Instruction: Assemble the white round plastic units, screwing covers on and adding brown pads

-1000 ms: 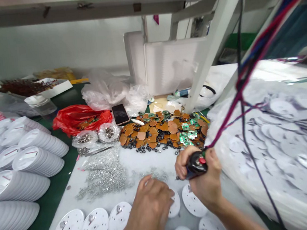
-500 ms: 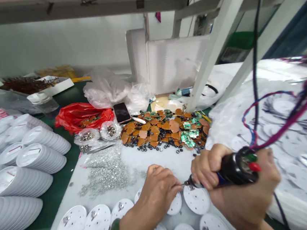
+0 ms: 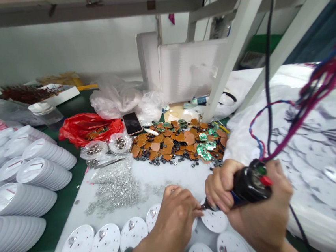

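Closer together since a second ago: left hand [image 3: 178, 212], fingers [image 3: 195, 206] pinched, any contents hidden; right hand [image 3: 260, 216] gripping black driver [image 3: 247, 187] | Step: apparently loading bit [image 3: 204, 206] | Needs: steady alignment

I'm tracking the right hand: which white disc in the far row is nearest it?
The rightmost disc, partly covered in view by the right hand; every other one there lies farther left.

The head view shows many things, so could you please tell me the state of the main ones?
Right hand: closed in a grip
Left hand: fingers drawn together, contents too small to tell
Power screwdriver: held in the right hand, tip at the left hand
White discs: laid in rows
Phone: screen dark
Red bag: open
Bottle: capped
White round shells: stacked, leaning
Brown boards: heaped loose
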A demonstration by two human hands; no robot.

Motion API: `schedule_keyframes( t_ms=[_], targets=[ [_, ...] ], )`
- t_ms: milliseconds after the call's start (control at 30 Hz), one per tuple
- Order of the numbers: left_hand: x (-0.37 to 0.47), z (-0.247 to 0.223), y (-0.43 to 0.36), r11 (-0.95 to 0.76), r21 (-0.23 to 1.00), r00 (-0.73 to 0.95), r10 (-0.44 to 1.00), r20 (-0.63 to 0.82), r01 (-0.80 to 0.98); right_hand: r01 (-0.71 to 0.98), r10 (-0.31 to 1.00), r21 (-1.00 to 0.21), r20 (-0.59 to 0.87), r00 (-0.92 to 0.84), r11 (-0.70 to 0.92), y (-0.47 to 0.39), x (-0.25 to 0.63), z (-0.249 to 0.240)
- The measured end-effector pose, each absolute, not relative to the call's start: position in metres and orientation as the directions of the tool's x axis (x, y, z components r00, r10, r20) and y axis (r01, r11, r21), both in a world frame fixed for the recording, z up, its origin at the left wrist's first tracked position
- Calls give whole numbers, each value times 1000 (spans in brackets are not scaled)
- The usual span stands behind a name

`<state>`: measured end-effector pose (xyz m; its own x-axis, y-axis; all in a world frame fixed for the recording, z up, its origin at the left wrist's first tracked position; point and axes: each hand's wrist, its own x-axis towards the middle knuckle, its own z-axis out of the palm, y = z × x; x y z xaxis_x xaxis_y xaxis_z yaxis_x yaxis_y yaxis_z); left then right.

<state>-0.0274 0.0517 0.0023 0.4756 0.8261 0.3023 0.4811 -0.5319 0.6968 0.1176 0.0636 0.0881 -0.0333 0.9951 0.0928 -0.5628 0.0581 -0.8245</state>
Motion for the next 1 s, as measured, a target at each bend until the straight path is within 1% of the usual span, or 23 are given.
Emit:
schedule_keyframes(
  t_ms=[67, 133, 200, 267, 300, 367, 433, 467, 533, 633, 767, 1000],
  targets=[
    [-25, 0, 50, -518, 700, 463, 836, 294, 491, -547, 996, -836, 81, -36, 48, 63, 118, 91],
    [-24, -1, 48, -483, 704, 459, 853, 246, 521, -532, 996, -846, 76, -41, 43, 62, 118, 92],
    [-23, -1, 44, -473, 669, 459, 862, 216, 574, -524, 996, -851, 74, -46, 39, 62, 121, 92],
    [-24, -1, 37, -517, 561, 454, 852, 262, 646, -514, 996, -857, 72, -49, 36, 62, 125, 89],
    [-23, -1, 33, -559, 491, 457, 829, 322, 668, -509, 996, -860, 73, -50, 38, 62, 126, 87],
    [-20, -5, 24, -656, 348, 483, 741, 467, 670, -498, 995, -866, 84, -53, 46, 63, 128, 81],
    [-13, -12, 18, -736, 224, 530, 632, 565, 639, -493, 994, -868, 95, -54, 56, 64, 128, 74],
    [-10, -17, 16, -754, 172, 551, 596, 584, 634, -492, 994, -869, 95, -54, 56, 65, 126, 70],
    [-4, -26, 14, -761, 98, 595, 574, 562, 641, -490, 995, -870, 90, -52, 53, 66, 123, 64],
    [0, -38, 15, -764, 65, 647, 586, 489, 642, -474, 995, -880, 76, -60, 39, 67, 120, 57],
    [-2, -43, 16, -781, 72, 687, 585, 431, 620, -448, 994, -894, 69, -83, 24, 68, 119, 51],
    [-2, -41, 15, -785, 79, 687, 582, 435, 615, -441, 991, -897, 48, -128, -14, 66, 120, 45]
  ],
)
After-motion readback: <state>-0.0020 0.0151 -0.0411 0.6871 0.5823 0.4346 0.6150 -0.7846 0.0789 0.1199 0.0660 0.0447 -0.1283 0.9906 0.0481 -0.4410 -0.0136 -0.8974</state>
